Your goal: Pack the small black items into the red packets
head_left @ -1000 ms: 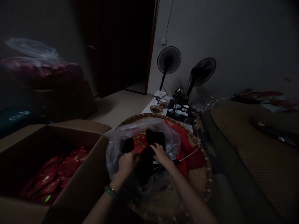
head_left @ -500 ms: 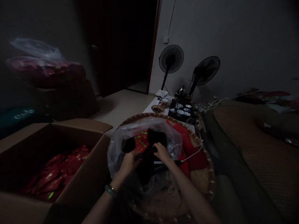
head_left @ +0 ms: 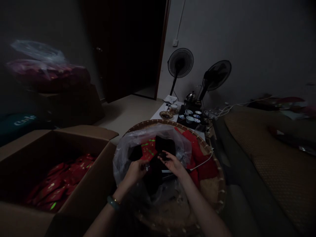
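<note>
The left hand (head_left: 135, 171) is pinching a small shiny piece (head_left: 147, 167); the right hand (head_left: 174, 164) is cupping a dark rounded object (head_left: 163, 155); beyond them, red packets (head_left: 148, 148) are bearing illegible gold-and-green print.

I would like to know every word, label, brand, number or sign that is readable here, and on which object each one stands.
No full word is readable.
Teal item at the left: pale lettering, perhaps starting with "C"; the rest is too blurred.
Red packets in the cardboard box: gold and green marks, too small and dim.
Red packaging in the plastic bag: green and gold marks, unreadable.
</note>
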`<state>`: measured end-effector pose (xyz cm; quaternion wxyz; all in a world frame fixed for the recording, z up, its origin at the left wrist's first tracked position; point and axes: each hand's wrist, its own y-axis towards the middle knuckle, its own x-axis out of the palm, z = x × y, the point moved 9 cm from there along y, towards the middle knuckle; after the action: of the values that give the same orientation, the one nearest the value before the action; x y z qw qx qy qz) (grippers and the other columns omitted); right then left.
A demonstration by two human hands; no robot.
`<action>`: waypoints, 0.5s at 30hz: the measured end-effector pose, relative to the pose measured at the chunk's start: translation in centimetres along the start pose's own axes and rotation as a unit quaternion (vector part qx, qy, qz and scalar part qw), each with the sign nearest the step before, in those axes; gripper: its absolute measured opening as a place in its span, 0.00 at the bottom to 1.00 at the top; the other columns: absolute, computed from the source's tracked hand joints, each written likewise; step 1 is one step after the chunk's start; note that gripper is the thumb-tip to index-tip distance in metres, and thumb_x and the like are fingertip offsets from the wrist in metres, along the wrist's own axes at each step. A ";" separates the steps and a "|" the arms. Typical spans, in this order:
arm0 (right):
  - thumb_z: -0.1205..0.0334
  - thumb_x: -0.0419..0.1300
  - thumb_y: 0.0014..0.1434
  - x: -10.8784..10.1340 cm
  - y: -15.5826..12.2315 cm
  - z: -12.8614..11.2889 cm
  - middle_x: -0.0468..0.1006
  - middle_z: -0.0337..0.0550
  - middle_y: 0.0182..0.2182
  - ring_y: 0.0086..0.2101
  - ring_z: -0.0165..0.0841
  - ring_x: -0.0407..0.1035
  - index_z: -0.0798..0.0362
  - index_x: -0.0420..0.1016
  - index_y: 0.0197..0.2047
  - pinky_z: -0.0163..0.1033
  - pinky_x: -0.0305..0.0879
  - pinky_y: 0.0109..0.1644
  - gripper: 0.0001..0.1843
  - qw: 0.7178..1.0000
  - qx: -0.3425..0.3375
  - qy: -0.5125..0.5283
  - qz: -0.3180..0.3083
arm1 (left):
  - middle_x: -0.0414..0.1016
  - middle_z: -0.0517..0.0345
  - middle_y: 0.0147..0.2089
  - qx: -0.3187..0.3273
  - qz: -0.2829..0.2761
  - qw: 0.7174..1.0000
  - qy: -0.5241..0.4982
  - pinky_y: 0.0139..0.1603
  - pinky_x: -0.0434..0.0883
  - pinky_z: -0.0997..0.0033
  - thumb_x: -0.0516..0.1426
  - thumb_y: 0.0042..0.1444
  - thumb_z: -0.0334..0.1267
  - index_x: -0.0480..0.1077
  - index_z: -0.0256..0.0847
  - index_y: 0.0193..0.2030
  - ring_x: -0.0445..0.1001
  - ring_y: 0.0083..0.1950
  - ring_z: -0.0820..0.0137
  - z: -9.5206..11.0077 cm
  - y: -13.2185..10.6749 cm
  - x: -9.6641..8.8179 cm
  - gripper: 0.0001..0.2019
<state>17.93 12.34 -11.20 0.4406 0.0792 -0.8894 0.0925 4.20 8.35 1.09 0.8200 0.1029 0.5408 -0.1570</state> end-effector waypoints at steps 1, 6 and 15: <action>0.65 0.55 0.48 0.4 -0.2 0.1 0.76 0.47 0.37 0.42 0.38 0.72 0.56 0.69 0.41 0.43 0.67 0.47 0.14 0.999 0.018 0.035 -0.006 | 0.77 0.57 0.37 0.000 0.000 1.000 -0.001 0.39 0.64 0.76 0.51 0.44 0.24 0.75 0.40 0.40 0.73 0.38 0.68 0.0 0.0 0.0 0.18; 0.62 0.53 0.52 2.8 -1.7 0.0 0.76 0.52 0.36 0.42 0.37 0.71 0.61 0.69 0.40 0.38 0.67 0.47 0.14 0.985 0.078 0.153 -0.022 | 0.77 0.56 0.36 -0.007 -0.002 1.000 -0.004 0.38 0.64 0.76 0.52 0.43 0.24 0.75 0.38 0.40 0.73 0.36 0.69 0.6 -0.1 -0.2 0.18; 0.74 0.54 0.37 10.0 -5.0 -1.3 0.76 0.42 0.35 0.38 0.33 0.71 0.56 0.69 0.39 0.38 0.63 0.49 0.21 0.989 0.069 0.020 -0.132 | 0.76 0.56 0.32 -0.011 0.017 1.000 -0.004 0.31 0.61 0.77 0.54 0.44 0.27 0.75 0.37 0.37 0.71 0.31 0.70 1.0 0.1 0.3 0.13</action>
<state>14.09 7.18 -1.95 0.4597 0.2242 -0.8538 0.0967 5.18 8.05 1.19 0.8259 0.1023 0.5371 -0.1375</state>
